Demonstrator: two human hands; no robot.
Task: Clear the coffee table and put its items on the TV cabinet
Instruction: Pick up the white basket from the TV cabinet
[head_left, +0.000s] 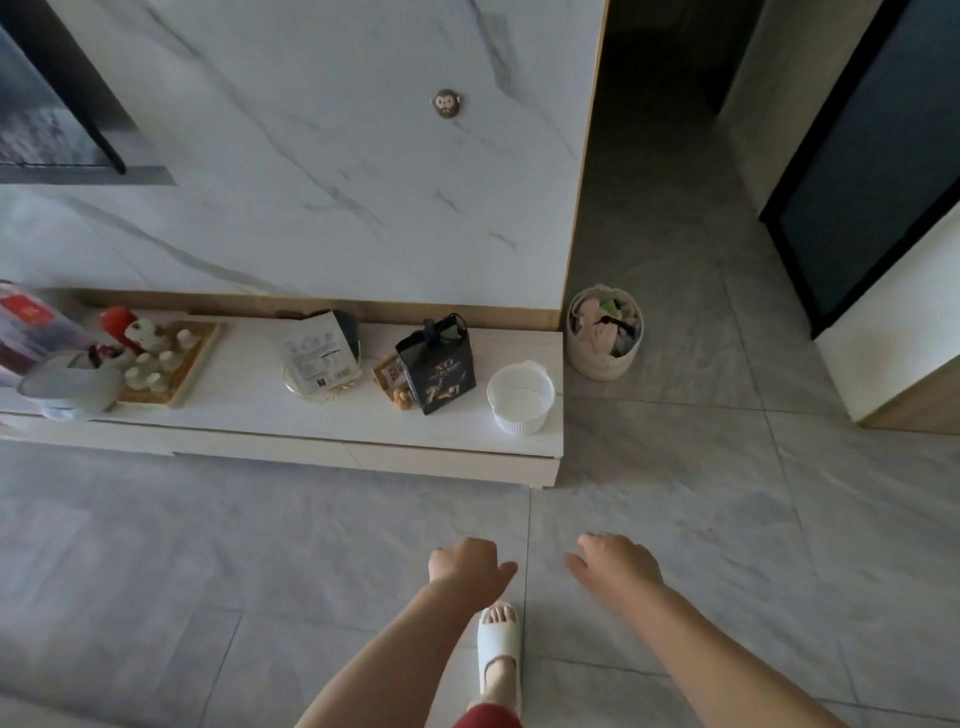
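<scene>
Standing empty, the left hand (462, 564) is loosely curled and the right hand (615, 564) has fingers (592, 540) relaxed, slightly spread. Ahead of them, the TV cabinet (291, 447) already carries a white basket (520, 397), dark bag (437, 364) and tea tray (171, 364). Coffee table unseen; remainder cannot be judged.

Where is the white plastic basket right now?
In the head view, the white plastic basket stands at the right end of the TV cabinet, just right of the dark gift bag.

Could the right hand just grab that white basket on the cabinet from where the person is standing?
Probably not yet. The right hand is empty and hangs over bare floor, well short of the white basket at the TV cabinet end. Nothing blocks the way, so a step forward should do.
</scene>
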